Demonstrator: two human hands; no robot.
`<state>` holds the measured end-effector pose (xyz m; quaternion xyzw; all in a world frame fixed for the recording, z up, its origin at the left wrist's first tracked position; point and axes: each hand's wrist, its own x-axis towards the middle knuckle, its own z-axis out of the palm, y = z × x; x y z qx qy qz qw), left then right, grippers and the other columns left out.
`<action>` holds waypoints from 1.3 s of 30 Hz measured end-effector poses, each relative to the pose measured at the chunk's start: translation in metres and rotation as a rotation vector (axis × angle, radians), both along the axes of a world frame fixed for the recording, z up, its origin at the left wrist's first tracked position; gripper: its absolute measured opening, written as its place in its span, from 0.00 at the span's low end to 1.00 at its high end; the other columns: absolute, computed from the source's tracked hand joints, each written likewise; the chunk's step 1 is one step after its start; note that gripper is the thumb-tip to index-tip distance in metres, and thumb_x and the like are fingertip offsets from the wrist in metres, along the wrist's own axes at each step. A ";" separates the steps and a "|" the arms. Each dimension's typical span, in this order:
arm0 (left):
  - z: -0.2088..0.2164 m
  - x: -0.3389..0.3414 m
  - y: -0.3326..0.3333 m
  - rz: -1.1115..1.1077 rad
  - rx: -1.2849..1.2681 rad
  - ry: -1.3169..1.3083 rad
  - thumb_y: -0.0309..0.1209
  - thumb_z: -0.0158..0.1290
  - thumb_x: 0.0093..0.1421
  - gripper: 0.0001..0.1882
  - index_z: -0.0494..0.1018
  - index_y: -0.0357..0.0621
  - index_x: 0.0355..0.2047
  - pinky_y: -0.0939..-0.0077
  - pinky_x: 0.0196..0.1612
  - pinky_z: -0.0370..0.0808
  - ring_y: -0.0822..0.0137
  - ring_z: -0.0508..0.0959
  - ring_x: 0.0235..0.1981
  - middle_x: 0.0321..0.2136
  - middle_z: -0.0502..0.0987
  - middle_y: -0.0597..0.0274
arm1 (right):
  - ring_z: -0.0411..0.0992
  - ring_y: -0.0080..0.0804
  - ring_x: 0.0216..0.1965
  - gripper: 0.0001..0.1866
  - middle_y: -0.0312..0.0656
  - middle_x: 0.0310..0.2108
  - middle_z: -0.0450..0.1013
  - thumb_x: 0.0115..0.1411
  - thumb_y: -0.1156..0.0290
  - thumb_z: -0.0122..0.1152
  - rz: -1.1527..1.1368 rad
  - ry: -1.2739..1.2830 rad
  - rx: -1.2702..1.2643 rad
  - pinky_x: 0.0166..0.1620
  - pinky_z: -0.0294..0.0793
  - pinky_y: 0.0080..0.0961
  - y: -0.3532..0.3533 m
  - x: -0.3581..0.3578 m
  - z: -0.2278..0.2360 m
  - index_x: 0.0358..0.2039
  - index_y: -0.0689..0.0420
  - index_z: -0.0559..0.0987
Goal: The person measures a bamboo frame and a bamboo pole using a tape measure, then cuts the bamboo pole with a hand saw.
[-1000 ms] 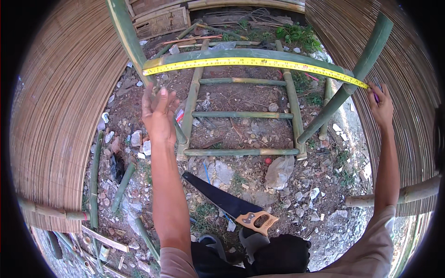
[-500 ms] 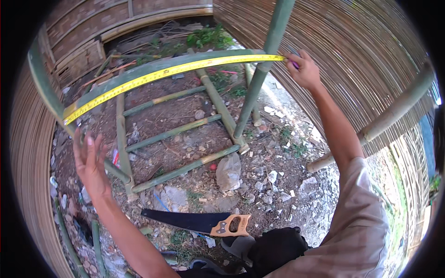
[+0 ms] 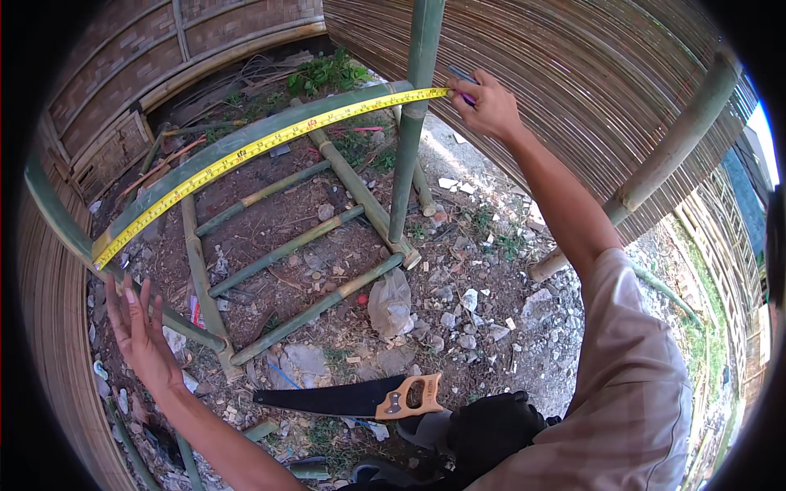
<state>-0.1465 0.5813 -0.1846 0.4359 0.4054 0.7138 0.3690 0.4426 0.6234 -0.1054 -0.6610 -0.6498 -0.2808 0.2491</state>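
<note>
A yellow tape measure strip [image 3: 237, 155] lies stretched along a thick green bamboo rail [image 3: 246, 131] joining two uprights. At its far right end, just beyond the bamboo post [image 3: 413, 123], my right hand [image 3: 487, 106] pinches the strip. A slim grey and purple pen-like object [image 3: 464, 74] also pokes out of those fingers; its kind is unclear. My left hand [image 3: 143, 335] is open, fingers spread, just below the strip's left end by the left upright [image 3: 56, 214]. It holds nothing. Whether its fingertips touch the bamboo cannot be told.
Below the rail, a bamboo frame with several rungs [image 3: 286, 254] stands over the rubble ground. A handsaw [image 3: 327, 399] with a wooden handle lies near my feet, beyond it a plastic bag [image 3: 390, 304]. Woven bamboo walls [image 3: 565, 90] enclose the spot; a bamboo pole [image 3: 671, 155] slants at right.
The view has swung, so the frame and tape sit further left in the picture. My left hand stays open near the tape's end. My right hand still grips the other end.
</note>
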 end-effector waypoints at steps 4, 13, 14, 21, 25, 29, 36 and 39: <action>0.000 0.001 0.000 0.003 -0.011 0.001 0.37 0.54 0.71 0.31 0.59 0.47 0.70 0.63 0.61 0.70 0.60 0.73 0.61 0.66 0.66 0.53 | 0.75 0.40 0.39 0.15 0.41 0.35 0.73 0.63 0.52 0.59 -0.012 -0.012 -0.009 0.39 0.77 0.41 0.001 -0.003 0.002 0.46 0.40 0.85; 0.000 0.002 -0.001 0.008 -0.014 0.000 0.39 0.55 0.70 0.31 0.60 0.48 0.70 0.64 0.60 0.71 0.61 0.73 0.61 0.65 0.67 0.53 | 0.76 0.41 0.40 0.17 0.41 0.34 0.73 0.64 0.46 0.58 -0.019 0.000 0.008 0.38 0.76 0.42 0.004 -0.005 0.003 0.45 0.38 0.86; -0.001 0.001 -0.001 0.008 -0.015 -0.008 0.39 0.56 0.70 0.31 0.60 0.49 0.70 0.64 0.60 0.71 0.61 0.73 0.61 0.65 0.67 0.53 | 0.76 0.41 0.40 0.17 0.41 0.34 0.73 0.64 0.46 0.58 -0.018 0.000 0.007 0.38 0.76 0.42 0.004 -0.005 0.003 0.45 0.38 0.86; -0.006 -0.007 0.003 -0.011 -0.012 -0.037 0.39 0.56 0.69 0.32 0.60 0.47 0.69 0.64 0.60 0.70 0.61 0.73 0.61 0.65 0.67 0.52 | 0.75 0.41 0.43 0.17 0.41 0.36 0.72 0.64 0.46 0.58 -0.059 -0.024 -0.011 0.40 0.77 0.42 0.005 -0.008 0.005 0.45 0.37 0.86; -0.006 -0.009 0.004 -0.014 -0.008 -0.049 0.39 0.57 0.69 0.32 0.60 0.46 0.69 0.65 0.60 0.71 0.61 0.73 0.61 0.65 0.67 0.51 | 0.74 0.39 0.44 0.18 0.39 0.36 0.71 0.65 0.44 0.56 -0.112 0.009 -0.075 0.41 0.76 0.41 0.001 -0.013 0.009 0.47 0.36 0.85; -0.001 -0.004 -0.001 -0.019 0.000 -0.036 0.39 0.56 0.69 0.32 0.60 0.46 0.69 0.65 0.60 0.71 0.60 0.73 0.61 0.64 0.67 0.51 | 0.74 0.38 0.43 0.18 0.39 0.37 0.71 0.65 0.44 0.56 -0.118 0.016 -0.085 0.41 0.76 0.40 -0.005 -0.011 0.012 0.48 0.36 0.85; -0.002 -0.013 -0.009 0.021 -0.025 -0.071 0.39 0.57 0.68 0.33 0.60 0.43 0.69 0.63 0.61 0.70 0.59 0.73 0.61 0.64 0.68 0.50 | 0.75 0.38 0.40 0.17 0.38 0.34 0.72 0.65 0.46 0.57 -0.017 0.002 -0.042 0.41 0.76 0.40 0.004 -0.007 -0.002 0.47 0.36 0.86; -0.004 0.001 0.003 0.009 -0.068 -0.118 0.38 0.58 0.68 0.31 0.63 0.39 0.66 0.62 0.59 0.73 0.58 0.76 0.58 0.60 0.72 0.49 | 0.76 0.44 0.37 0.18 0.44 0.38 0.73 0.67 0.51 0.60 0.040 0.023 -0.047 0.43 0.75 0.37 -0.012 0.010 -0.002 0.48 0.48 0.84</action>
